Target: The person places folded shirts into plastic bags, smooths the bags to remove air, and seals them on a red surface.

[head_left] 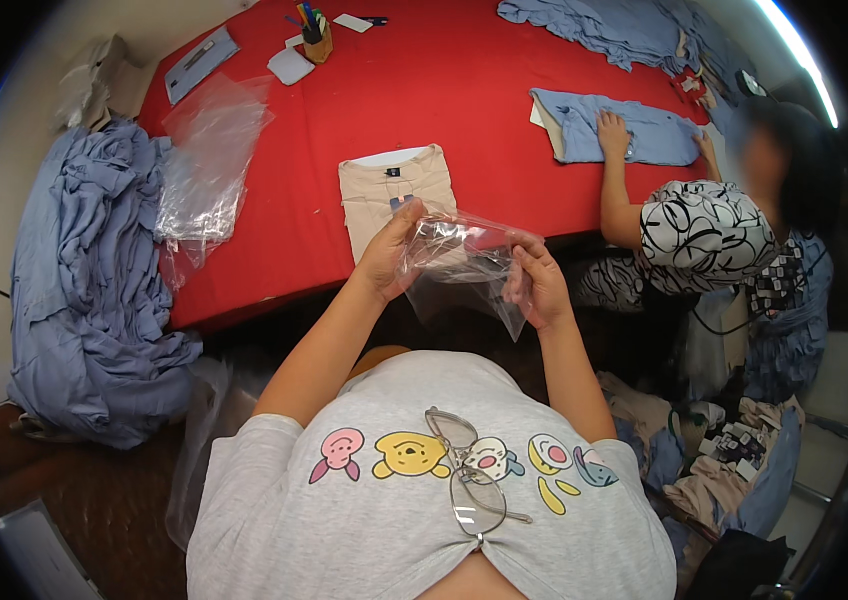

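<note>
- Red cloth covers the work table [464, 90], with heaps of blue garments at both sides and a stack of clear bags lying on its left part.
- Both hands hold one clear plastic bag [459, 262] in the air at the table's near edge.
- Left hand [391, 255] is pinched shut on the bag's left side, thumb over the film, fingers behind.
- Right hand [536, 283] is closed on the right side of the bag; the loose end hangs down below and between the two grips.
- Just beyond the grip, touching nothing, a folded beige shirt [399, 195] lies flat on the cloth, collar away from the person.
- My judgement: the bag's mouth is being worked open; rubbing the two layers apart with the thumbs, then pulling the hands slightly apart, should keep the film from tearing.
- Beyond the right grip, a co-worker's hands [612, 132] press a blue garment [634, 130] flat, well apart.
</note>
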`<state>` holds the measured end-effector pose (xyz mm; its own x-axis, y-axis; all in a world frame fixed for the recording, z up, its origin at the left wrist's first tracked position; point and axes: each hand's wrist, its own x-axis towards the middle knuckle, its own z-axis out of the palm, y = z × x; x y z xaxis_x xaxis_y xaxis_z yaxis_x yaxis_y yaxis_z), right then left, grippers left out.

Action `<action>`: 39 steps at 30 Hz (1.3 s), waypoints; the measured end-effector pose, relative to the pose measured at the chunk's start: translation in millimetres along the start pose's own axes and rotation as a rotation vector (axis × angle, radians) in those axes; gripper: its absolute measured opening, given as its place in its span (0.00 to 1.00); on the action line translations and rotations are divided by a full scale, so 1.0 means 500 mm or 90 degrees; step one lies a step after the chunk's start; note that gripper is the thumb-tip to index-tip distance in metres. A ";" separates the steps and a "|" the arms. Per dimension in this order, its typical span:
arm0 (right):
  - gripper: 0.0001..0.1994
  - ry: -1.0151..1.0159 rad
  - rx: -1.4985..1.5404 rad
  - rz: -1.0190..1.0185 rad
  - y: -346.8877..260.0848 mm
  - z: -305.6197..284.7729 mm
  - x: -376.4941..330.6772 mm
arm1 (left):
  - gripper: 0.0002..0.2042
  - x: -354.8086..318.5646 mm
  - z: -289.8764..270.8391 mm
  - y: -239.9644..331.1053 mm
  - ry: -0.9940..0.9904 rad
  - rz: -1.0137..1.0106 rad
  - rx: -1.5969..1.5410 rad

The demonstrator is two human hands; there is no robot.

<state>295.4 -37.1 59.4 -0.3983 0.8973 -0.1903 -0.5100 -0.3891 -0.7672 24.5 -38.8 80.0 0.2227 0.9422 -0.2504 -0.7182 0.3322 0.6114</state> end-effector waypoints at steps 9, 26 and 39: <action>0.21 0.210 -0.647 -0.263 -0.023 0.066 -0.042 | 0.19 -0.003 0.056 -0.105 0.030 0.406 0.593; 0.09 -0.283 -0.592 0.100 -0.036 -0.027 -0.024 | 0.28 -0.059 -0.024 -0.075 -0.304 0.102 0.956; 0.17 -0.296 -0.424 0.287 -0.004 -0.019 0.094 | 0.11 -0.128 -0.098 -0.045 -0.028 -0.019 0.199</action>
<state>284.8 8.0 46.3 -0.7912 0.4611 -0.4016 0.2524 -0.3519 -0.9014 -6.0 -108.8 45.7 0.2735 0.9305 -0.2436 -0.4744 0.3508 0.8074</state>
